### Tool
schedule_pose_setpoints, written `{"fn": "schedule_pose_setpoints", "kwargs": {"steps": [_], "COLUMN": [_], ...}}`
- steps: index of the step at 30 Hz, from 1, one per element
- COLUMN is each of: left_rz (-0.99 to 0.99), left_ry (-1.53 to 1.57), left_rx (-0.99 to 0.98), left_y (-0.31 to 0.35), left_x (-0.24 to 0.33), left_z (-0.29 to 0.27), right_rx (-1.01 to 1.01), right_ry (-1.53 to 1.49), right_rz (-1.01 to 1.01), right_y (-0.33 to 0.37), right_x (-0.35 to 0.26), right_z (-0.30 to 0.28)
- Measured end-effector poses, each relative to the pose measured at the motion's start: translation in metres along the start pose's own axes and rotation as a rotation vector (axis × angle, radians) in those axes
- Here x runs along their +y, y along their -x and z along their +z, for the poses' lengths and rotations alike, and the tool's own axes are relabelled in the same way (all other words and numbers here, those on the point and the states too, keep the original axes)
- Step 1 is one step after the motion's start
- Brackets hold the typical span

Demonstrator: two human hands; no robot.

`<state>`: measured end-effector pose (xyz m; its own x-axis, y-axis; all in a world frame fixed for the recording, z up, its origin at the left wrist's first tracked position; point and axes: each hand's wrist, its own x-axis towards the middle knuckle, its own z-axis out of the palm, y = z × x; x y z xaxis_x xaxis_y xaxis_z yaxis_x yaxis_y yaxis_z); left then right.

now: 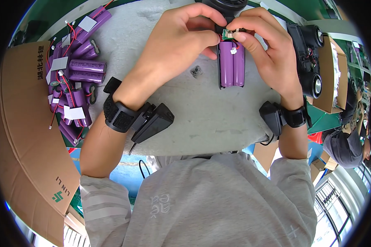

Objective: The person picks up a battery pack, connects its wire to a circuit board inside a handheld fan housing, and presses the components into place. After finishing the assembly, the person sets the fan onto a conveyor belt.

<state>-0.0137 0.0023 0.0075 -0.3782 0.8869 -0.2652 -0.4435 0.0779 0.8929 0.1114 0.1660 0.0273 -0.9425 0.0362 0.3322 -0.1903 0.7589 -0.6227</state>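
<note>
Casing: one black casing (219, 78), uncovered, lies on the grey counter (193, 111) between my hands, its narrow top end under my fingers.
Batteries inside: two purple batteries (226, 66) lie side by side in the casing, so I judge that part done.
Board: one small green board (227, 34) sits at the casing's top end; seating it and its wires looks unfinished.
Plug: one loose white plug (233, 51) rests over the batteries in the casing, joined to nothing that I can see.
Left hand: my left hand (169, 45) curls in beside the casing's top end; whether it grips board or casing, I cannot tell.
Right hand: my right hand (272, 49) pinches the board between thumb and forefinger.
Battery heap: many purple batteries (86, 66) left of the casing, overlapping too much to count.
</note>
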Motion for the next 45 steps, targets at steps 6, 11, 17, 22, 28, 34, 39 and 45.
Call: {"fn": "schedule_pose_setpoints", "kwargs": {"steps": [6,11,17,22,28,34,39,45], "left_rz": [-0.015,0.023,0.051,0.062,0.069,0.054,0.050,0.006], "left_ry": [-0.019,-0.023,0.027,0.084,0.051,0.010,0.024,0.011], "left_rx": [-0.047,-0.103,-0.129,-0.157,-0.159,-0.138,-0.121,-0.089], "left_y": [0.003,0.001,0.000,0.000,0.000,0.000,-0.001,-0.003], "left_x": [0.008,0.006,0.003,0.000,0.002,0.003,0.001,0.002], "left_z": [0.001,-0.003,-0.006,-0.007,-0.007,-0.006,-0.005,-0.002], "right_rx": [0.036,0.024,0.014,0.017,-0.043,-0.029,-0.060,-0.081], "right_ry": [-0.106,-0.122,-0.140,-0.156,-0.032,0.017,0.014,0.019], "right_rz": [0.078,0.083,0.073,0.061,0.016,-0.024,-0.002,0.019], "right_y": [0.004,0.003,0.004,0.003,0.001,-0.001,-0.003,-0.003], "right_x": [0.003,0.004,0.007,0.007,0.001,-0.001,-0.004,-0.005], "right_z": [0.003,0.002,0.002,0.002,-0.003,-0.002,-0.003,-0.005]}}
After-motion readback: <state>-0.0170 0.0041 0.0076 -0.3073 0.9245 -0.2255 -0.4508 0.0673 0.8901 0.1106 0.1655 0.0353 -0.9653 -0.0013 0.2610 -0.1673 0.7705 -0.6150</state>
